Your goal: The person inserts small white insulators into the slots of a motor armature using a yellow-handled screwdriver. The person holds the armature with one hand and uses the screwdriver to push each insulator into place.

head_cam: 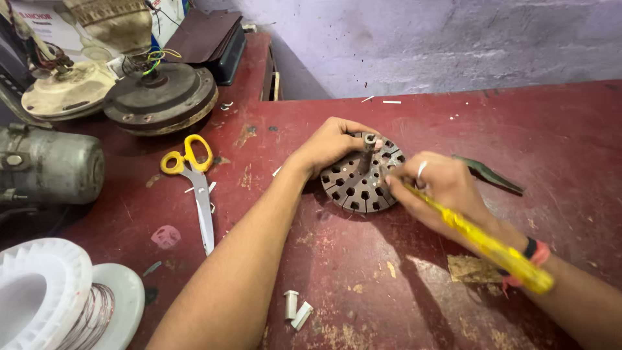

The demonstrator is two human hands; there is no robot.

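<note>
Worn red paint covers the bench (pixel 402 285) where a slotted steel stator core (pixel 360 183) lies flat near the middle, toward the far edge. Left hand (pixel 332 144) clasps its rim beside the centre shaft, steadying it. Right hand (pixel 440 188) is clenched on a yellow-handled tool (pixel 483 243), tip at the slots. Core looks heavy, rigid; rim offers the surest hold.

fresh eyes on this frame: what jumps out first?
Mid-table, the slotted round metal core with its short centre shaft, steadied by the left hand while the right hand works a yellow-handled tool at its rim. Next, the yellow-handled scissors lying to the left on the worn red table. Behind them sit two disc-shaped motor housings, with a white spool of copper wire at bottom left.
</note>
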